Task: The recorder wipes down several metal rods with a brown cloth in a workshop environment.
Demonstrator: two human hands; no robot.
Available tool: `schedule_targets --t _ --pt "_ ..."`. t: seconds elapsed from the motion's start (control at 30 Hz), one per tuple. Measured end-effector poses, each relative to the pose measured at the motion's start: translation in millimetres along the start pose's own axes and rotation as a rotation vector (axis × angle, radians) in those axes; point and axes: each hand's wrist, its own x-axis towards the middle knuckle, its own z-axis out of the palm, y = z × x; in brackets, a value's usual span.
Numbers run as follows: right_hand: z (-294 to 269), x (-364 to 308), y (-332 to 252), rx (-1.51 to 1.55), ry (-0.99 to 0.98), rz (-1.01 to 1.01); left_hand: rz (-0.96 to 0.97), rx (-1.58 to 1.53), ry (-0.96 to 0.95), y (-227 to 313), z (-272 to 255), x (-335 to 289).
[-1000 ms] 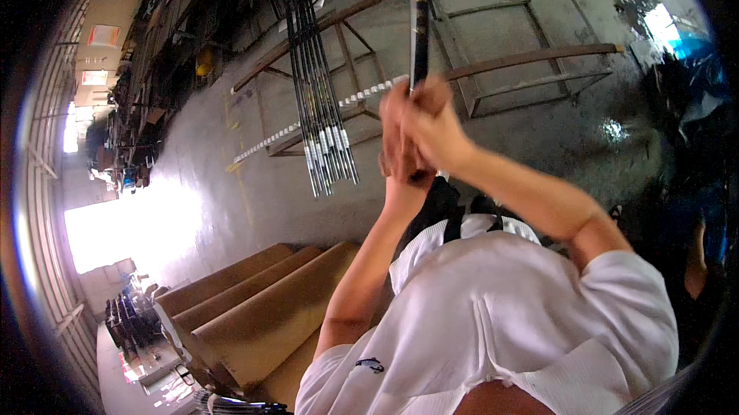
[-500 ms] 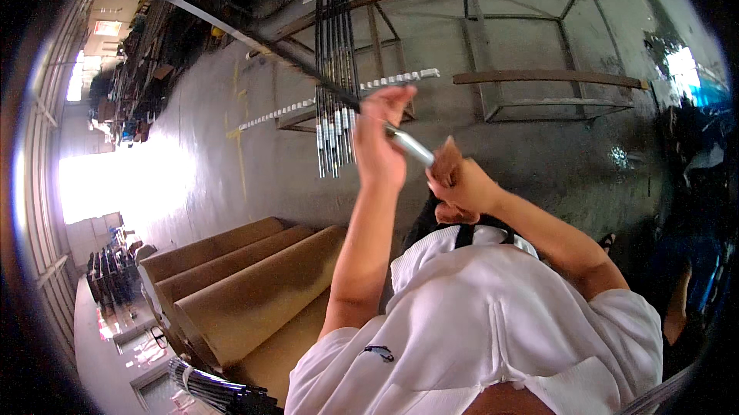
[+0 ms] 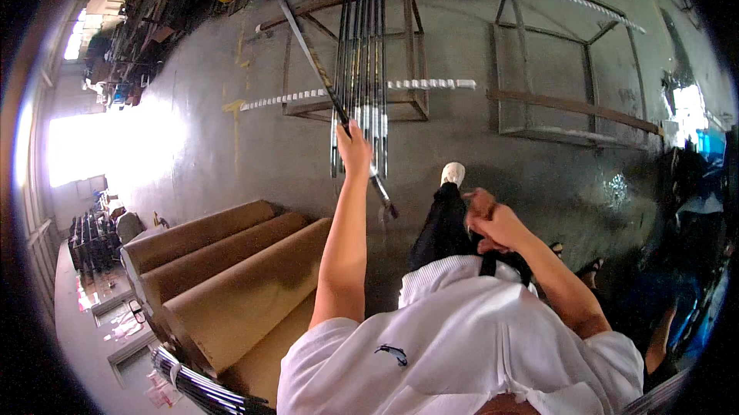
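Note:
My left hand (image 3: pixel 355 155) is closed around a long, thin black pole (image 3: pixel 317 68) with a silvery section near its lower end. The pole slants from the upper left down past my hand, its dark end tip in the air. Just behind it, several similar poles (image 3: pixel 362 53) lie side by side on a rack, with silvery bands near their close ends. My right hand (image 3: pixel 496 226) is near my waist, apart from the pole. Its fingers are closed on a crumpled brown cloth (image 3: pixel 482 201), partly hidden by the hand.
A metal rack frame (image 3: pixel 416 53) with a white notched strip (image 3: pixel 431 84) supports the poles. Another rack (image 3: pixel 577 103) stands to the right. Large brown rolls (image 3: pixel 239 276) lie at lower left, beside bundled poles (image 3: pixel 204 388). Another person's feet (image 3: pixel 589 269) show at right.
My right hand and the cloth have come off the pole's silvery end and drawn back toward my waist. My left hand has carried the pole left, over the row, and it now slants more steeply.

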Motion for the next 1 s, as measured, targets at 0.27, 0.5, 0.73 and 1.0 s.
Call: schedule_targets --t 0.27,0.5,0.73,1.0 --pt "-23.4 9.4 35.7 0.523 0.3 0.259 0.169 0.922 0.025 -132.1 -21.5 135.5" --pt "-1.5 13.9 -2.8 0.77 0.294 0.403 0.221 1.064 0.069 -135.2 -1.1 176.0" --pt "1.5 31.7 0.4 0.861 0.327 0.336 0.323 1.251 0.131 -147.0 -25.9 199.7" --pt "-11.4 32.5 28.3 0.937 0.397 0.296 0.21 1.109 0.122 -136.3 -23.8 185.4"
